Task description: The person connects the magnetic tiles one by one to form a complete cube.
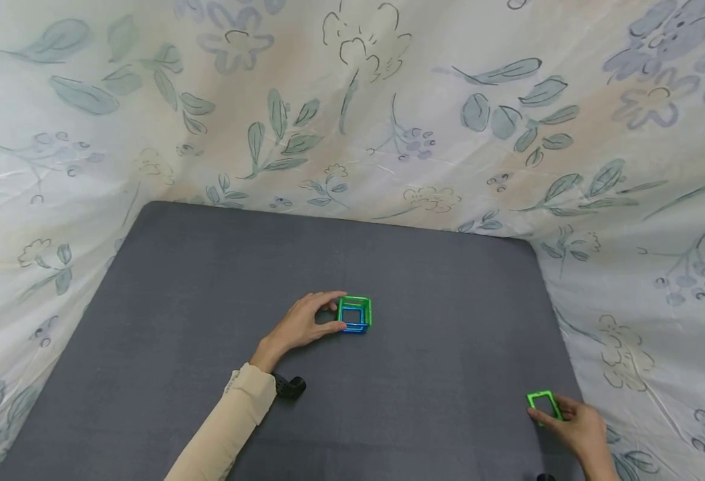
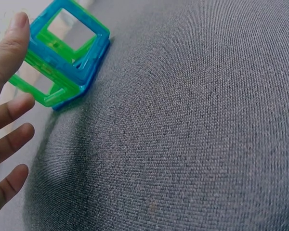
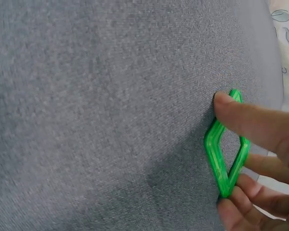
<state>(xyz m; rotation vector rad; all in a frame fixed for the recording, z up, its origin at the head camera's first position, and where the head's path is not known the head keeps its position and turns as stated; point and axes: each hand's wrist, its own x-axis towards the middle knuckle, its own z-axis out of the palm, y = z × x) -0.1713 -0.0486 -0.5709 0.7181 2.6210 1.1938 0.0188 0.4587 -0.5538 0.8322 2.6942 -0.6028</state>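
Note:
Near the middle of the table stands an open-framed cube (image 1: 355, 328) of see-through blue and green magnetic tiles. My left hand (image 1: 301, 325) holds it from the left, thumb at the near blue side and index finger at the far green edge. In the left wrist view the thumb lies against the cube (image 2: 89, 72), the index finger is hidden, and the other fingers are spread apart from it. At the table's right edge my right hand (image 1: 581, 427) pinches a single green square tile frame (image 3: 213, 151) between thumb and fingers, tilted on edge.
The dark grey cloth-covered table (image 1: 220, 267) spreads around both hands. Floral curtains (image 1: 376, 133) hang behind it and along both sides. A black strap device (image 1: 291, 387) sits on the left wrist, over the beige sleeve (image 1: 226, 427).

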